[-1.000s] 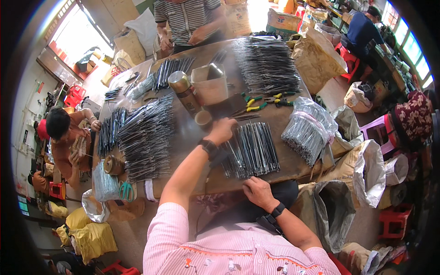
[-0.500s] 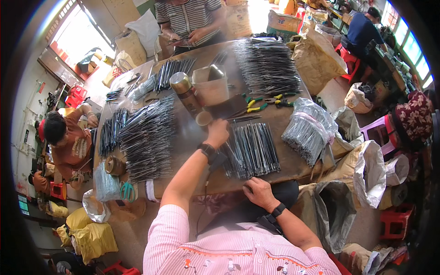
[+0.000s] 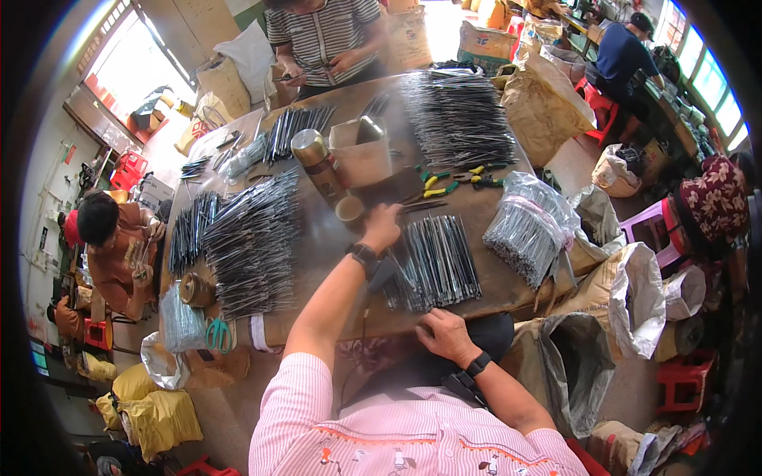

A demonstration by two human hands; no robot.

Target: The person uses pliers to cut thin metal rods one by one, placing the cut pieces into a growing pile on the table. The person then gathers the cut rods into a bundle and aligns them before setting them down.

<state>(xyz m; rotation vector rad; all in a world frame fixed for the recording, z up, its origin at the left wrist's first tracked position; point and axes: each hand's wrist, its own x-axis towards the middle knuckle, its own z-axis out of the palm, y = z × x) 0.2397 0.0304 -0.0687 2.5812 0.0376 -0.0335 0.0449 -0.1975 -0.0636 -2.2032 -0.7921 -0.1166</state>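
Observation:
A fanned row of thin dark metal rods [image 3: 440, 266] lies on the table before me. My left hand [image 3: 382, 228] is at the row's far left corner, fingers curled toward a few loose rods [image 3: 425, 205] there; its fingertips are partly hidden. At the table's near edge my right hand [image 3: 448, 335] rests with curled fingers by the near ends of the row. Whether anything is in it is hidden. Just beyond my left hand stands a small cup [image 3: 349, 209], with a gold-topped flask [image 3: 317, 163] and a pale plastic bin [image 3: 361, 155] behind it.
Larger rod piles lie left [image 3: 254, 246] and far right [image 3: 459, 119]. A plastic-wrapped rod bundle [image 3: 530, 226], pliers [image 3: 438, 184] and teal scissors [image 3: 219, 335] are on the table. Sacks [image 3: 575, 369] crowd its right side. One person [image 3: 325, 44] stands opposite; another [image 3: 115, 246] sits left.
My left hand has shifted slightly right, away from the cup and closer to the loose rods. My right hand stays by the edge. The person at left has raised their hands.

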